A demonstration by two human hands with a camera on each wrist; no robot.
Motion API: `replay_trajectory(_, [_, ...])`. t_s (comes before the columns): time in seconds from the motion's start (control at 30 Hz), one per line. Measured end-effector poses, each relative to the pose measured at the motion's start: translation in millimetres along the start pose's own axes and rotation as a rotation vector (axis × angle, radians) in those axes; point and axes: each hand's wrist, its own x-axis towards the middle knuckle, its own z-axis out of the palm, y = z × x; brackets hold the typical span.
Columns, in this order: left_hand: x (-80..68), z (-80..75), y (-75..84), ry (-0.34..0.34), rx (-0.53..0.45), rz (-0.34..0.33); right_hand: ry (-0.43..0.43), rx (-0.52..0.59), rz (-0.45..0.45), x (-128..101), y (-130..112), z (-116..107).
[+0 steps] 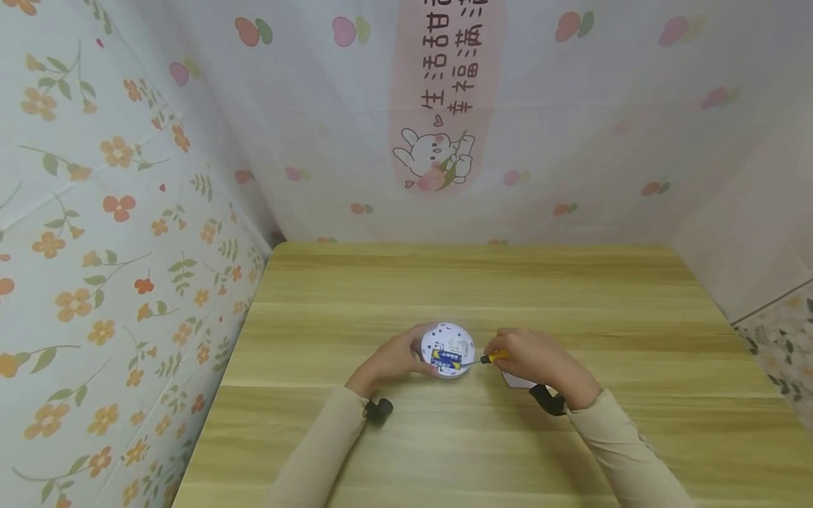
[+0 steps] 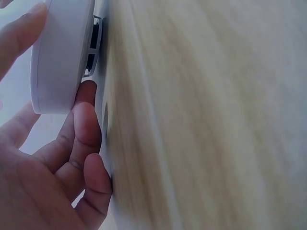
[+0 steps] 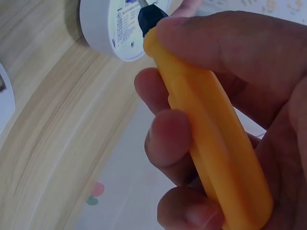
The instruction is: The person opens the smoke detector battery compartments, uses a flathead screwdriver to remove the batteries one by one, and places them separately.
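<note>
A round white smoke alarm (image 1: pixel 447 336) is tilted up off the table, its back side facing up. Two blue-and-yellow batteries (image 1: pixel 447 360) lie side by side in its back. My left hand (image 1: pixel 392 358) grips the alarm by its left edge, with thumb and fingers on the rim. In the left wrist view, a vented part (image 2: pixel 93 47) shows on the alarm's underside, close to the table. My right hand (image 1: pixel 536 358) holds a screwdriver (image 3: pixel 211 139) by its yellow handle. The shaft points left to the batteries; whether its tip touches them I cannot tell.
On the wood-grain table (image 1: pixel 483 451), a white piece (image 1: pixel 517 382) lies partly hidden under my right hand. A printed curtain (image 1: pixel 317 141) hangs behind the table, and a flowered one (image 1: pixel 114 282) along its left side.
</note>
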Motion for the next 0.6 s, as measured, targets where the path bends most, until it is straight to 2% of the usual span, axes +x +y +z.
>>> replay_trajectory(0.13, [0.7, -0.2, 0.0, 0.017, -0.021, 0.013, 0.007, -0.019, 0.007, 1.8, -0.5, 1.1])
replay_trajectory(0.3, [0.9, 0.1, -0.5, 0.031, -0.003, 0.006, 0.003, -0.034, 0.020, 2.6, -2.6, 0.3])
replay_trajectory(0.6, [1.0, -0.3, -1.0, 0.023, 0.000, 0.002, -0.060, -0.080, 0.058, 7.0, -19.2, -8.9])
